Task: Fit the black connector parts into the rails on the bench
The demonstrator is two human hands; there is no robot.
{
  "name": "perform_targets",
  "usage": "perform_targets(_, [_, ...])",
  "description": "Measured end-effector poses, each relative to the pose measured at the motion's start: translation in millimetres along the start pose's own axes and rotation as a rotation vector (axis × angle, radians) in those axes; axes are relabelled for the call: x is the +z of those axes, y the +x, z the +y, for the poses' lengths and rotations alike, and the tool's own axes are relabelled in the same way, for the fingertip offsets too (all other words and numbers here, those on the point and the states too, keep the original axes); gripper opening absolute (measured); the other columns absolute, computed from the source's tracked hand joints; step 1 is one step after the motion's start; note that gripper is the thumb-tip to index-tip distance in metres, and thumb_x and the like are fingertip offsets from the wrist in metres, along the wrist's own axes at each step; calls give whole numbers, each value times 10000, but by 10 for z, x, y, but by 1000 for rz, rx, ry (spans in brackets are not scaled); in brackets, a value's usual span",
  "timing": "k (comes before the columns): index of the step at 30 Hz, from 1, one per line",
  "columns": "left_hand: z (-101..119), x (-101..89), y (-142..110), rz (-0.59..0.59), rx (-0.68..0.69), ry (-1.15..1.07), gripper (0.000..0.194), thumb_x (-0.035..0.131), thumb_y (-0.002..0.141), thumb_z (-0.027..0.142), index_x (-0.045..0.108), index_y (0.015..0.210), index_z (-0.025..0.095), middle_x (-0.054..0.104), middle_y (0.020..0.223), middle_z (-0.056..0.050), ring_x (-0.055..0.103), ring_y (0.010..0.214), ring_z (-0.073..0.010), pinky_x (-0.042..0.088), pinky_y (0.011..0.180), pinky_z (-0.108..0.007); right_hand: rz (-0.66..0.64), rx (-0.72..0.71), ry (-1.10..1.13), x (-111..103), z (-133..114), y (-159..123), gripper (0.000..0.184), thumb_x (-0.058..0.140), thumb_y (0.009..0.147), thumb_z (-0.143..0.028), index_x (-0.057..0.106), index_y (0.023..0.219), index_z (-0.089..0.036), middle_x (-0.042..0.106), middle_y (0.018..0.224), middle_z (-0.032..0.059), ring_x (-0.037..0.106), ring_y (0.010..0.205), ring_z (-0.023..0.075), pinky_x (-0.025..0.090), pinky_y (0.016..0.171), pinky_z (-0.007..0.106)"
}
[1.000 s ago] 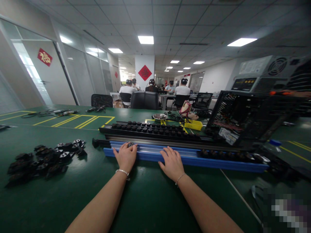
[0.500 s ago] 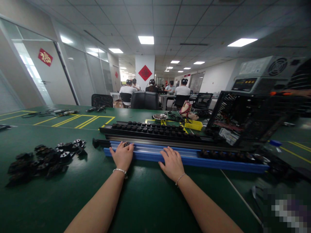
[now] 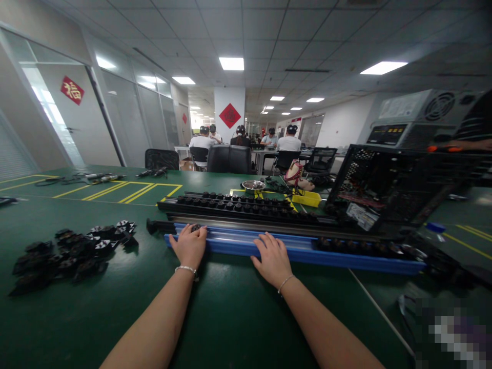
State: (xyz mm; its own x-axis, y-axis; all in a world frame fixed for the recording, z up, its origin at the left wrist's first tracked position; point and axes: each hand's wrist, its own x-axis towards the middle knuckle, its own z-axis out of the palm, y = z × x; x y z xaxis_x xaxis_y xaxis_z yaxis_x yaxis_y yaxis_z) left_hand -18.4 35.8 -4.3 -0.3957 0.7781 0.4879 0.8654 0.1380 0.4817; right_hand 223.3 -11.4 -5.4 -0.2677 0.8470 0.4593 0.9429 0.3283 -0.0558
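Note:
A long blue channel (image 3: 246, 247) lies crosswise in front of me, with a shiny strip along its inside. Near its left end, my left hand (image 3: 189, 247) curls its fingers around a small black round part (image 3: 196, 227), mostly hidden by the fingers. My right hand (image 3: 273, 259) rests on the channel's middle, fingers stretched out and holding nothing. A row of black parts (image 3: 357, 247) sits in the right portion of the channel. Left of my hands is a loose pile of black parts (image 3: 71, 251) with some white faces.
Black rails (image 3: 230, 206) carrying round parts lie behind the channel. A metal bowl (image 3: 252, 185) and a yellow tray (image 3: 306, 198) stand farther back. An open computer case (image 3: 369, 189) with a power supply (image 3: 418, 110) on top rises at right, near another person's arm (image 3: 472, 145).
My left hand has slid slightly left along the blue channel, together with the small black part. My right hand has stayed in place.

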Motion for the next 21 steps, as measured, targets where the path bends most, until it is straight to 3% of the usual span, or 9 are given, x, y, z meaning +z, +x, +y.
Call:
perform_targets(12, [-100,-33,80,20,-66,-27,294,406,838,328,698,872,337,634,1144,-8,461,1173,-228,67,1039,-597,-4,0,-9,1,1,1,389,522,798,-363,536,1163,-229,492,1302,85,331,1261,254,224,1004,424])
perform_targets(21, [-137,-68,132,42,-115,-68,272,426,820,358,693,828,308,630,1155,-2,450,1188,-224,146,1039,-554,-1,-1,-8,7,4,-3,391,517,799,-365,533,1166,-234,491,1304,81,328,1263,251,226,1002,421])
